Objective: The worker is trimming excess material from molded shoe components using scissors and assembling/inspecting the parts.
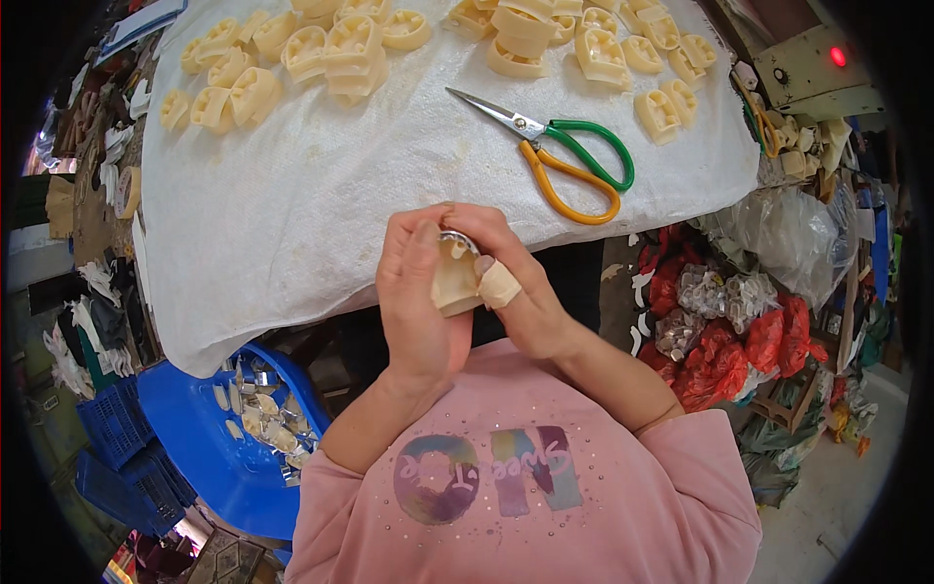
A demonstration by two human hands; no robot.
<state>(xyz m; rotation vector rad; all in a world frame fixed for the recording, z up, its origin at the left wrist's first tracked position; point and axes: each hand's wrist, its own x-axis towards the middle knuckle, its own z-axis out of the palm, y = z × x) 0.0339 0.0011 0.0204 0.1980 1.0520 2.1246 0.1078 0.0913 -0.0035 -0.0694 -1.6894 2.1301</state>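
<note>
1. Held between both hands in front of the chest, at the near edge of the white-covered worktop [292, 214]: one cream cast [453, 277], tilted, with a silvery band [467, 239] curving along the far side.
2. Left hand [413, 287]: wrapped around the cast's left side, with thumb laid along the edge.
3. Right hand [520, 282]: closed on the opposite side, with fingers curled over the far end and a pale wrap [500, 284] around the thumb. Cannot tell the exact fingertip contact underneath.
4. Probably light and stiff, judging by size against the palms and crisp edges; perhaps brittle at thin rims. Likely smooth, so possibly a little slippery against bare skin.
5. Best taken by the thick outer walls, with support from below; better not to press on the thin rim or the small raised bumps.
6. Farther out on the worktop: scissors [530, 129] with green and orange handles, lying partly open, beyond them stacks of similar cream pieces [355, 60].
7. Below, to the left: a blue basin [219, 487] holding silvery and cream scraps [268, 414].
</note>
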